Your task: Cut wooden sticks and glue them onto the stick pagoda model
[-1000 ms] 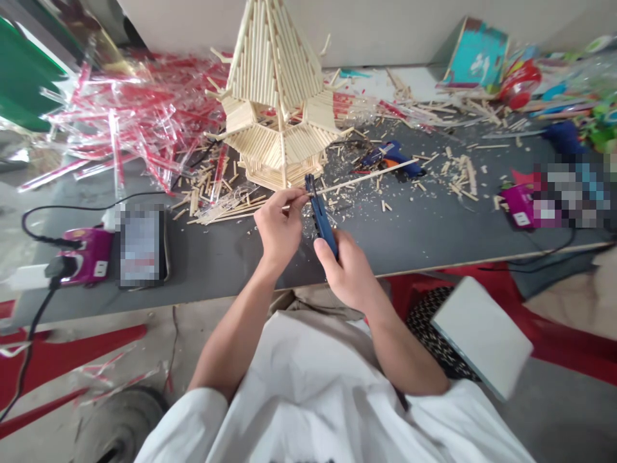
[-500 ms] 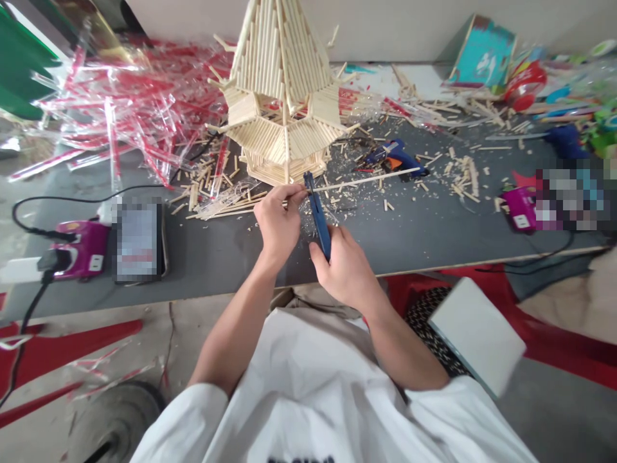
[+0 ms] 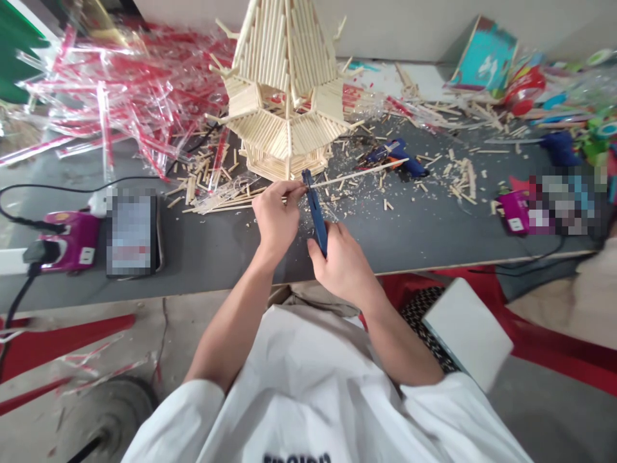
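Note:
My left hand [image 3: 276, 217] pinches one end of a long thin wooden stick [image 3: 359, 173] that runs out to the right over the grey table [image 3: 424, 225]. My right hand [image 3: 340, 260] is closed round the blue handles of a pair of cutters [image 3: 315, 209], whose jaws sit on the stick right beside my left fingertips. Just behind both hands stands a tall tower model [image 3: 284, 90] built of pale wooden sticks.
Red and clear plastic wrappers [image 3: 120, 103] heap at the back left. Stick offcuts [image 3: 212, 183] litter the table. A blue glue gun [image 3: 395, 154] lies right of the model. Purple devices [image 3: 67, 241] with cables sit at both ends. A white box [image 3: 467, 331] rests on a red chair.
The view has shifted slightly, so everything sits a little higher and further left. Both hands keep the same hold on the stick and the cutters.

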`<move>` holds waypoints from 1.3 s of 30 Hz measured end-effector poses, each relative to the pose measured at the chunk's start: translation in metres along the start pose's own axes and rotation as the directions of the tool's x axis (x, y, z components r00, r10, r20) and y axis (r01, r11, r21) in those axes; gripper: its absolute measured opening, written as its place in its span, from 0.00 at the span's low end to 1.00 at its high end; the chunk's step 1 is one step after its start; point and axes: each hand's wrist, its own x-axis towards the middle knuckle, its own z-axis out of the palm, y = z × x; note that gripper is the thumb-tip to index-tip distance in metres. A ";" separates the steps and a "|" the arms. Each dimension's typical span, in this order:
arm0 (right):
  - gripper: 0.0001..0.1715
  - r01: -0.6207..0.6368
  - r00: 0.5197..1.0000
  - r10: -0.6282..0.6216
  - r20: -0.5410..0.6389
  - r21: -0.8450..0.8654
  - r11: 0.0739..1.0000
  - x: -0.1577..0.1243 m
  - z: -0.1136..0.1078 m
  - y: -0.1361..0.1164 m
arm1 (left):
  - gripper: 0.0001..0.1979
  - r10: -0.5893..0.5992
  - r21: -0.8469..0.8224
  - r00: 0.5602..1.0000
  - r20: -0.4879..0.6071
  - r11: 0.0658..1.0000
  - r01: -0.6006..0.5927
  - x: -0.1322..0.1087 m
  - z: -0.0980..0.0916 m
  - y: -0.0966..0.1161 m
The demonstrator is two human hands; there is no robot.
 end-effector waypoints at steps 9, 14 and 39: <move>0.30 -0.056 0.998 0.057 0.008 -0.043 0.997 0.008 0.005 0.003 | 0.06 -0.002 0.071 1.000 0.000 0.998 0.002 -0.001 0.006 -0.005; 0.32 -0.049 0.996 0.057 0.066 -0.116 0.992 0.013 -0.001 0.007 | 0.06 -0.003 0.105 1.000 0.004 0.994 0.002 -0.004 0.009 -0.007; 0.27 -0.154 0.985 0.165 0.055 -0.161 0.975 -0.006 0.000 0.017 | 0.04 0.016 0.070 1.000 0.001 0.997 -0.016 -0.011 -0.001 -0.004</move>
